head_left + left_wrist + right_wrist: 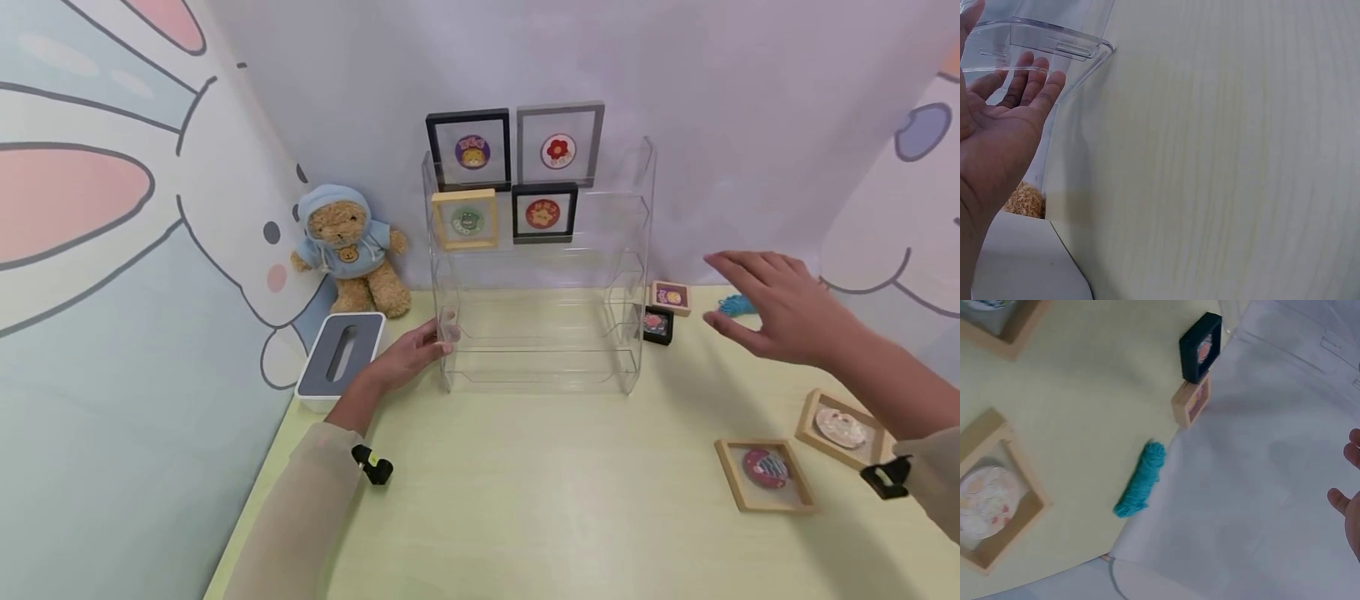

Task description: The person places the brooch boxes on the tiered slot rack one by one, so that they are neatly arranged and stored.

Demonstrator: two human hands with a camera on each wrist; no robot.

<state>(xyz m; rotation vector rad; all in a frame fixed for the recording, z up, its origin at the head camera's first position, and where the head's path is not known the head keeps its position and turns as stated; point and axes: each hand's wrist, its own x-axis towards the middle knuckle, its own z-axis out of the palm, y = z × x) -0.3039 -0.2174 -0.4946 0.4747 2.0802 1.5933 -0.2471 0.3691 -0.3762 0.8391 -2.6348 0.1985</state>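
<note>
Rabbit-printed wall (225,167) on the far left; pale tabletop (525,492) below your hands. Teddy bear (348,242) beyond your left fingers, against the wall. Tissue box (341,358) just beside that hand, on its outer side.

Your left hand (408,354): fingers loosely bent, thumb apart, at the lower left side panel of the clear rack (543,351). They look to be touching it; firmness of contact, cannot tell.

Rack stands upright, inward of those fingers. Four frames sit in its upper tiers, above your left fingertips: large black frame (473,152) over light wood frame (467,221), then grey frame (558,151) over smaller black frame (543,214). Judgement: rack light, stiff, slick, prone to slide or scratch; hold both side panels low, keep it level. Frames likely light, their clear faces fragile; pinch by the rims.

Farther right, short of your right fingertips: tiny black frame (658,325) touching tiny wooden frame (671,297). Teal yarn (737,306) shows past your right thumb; soft.

Your right hand (787,308): raised, fingers extended, holding nothing. Nearer you, below it: pink-badge frame (767,475), then pale-badge frame (842,427).
</note>
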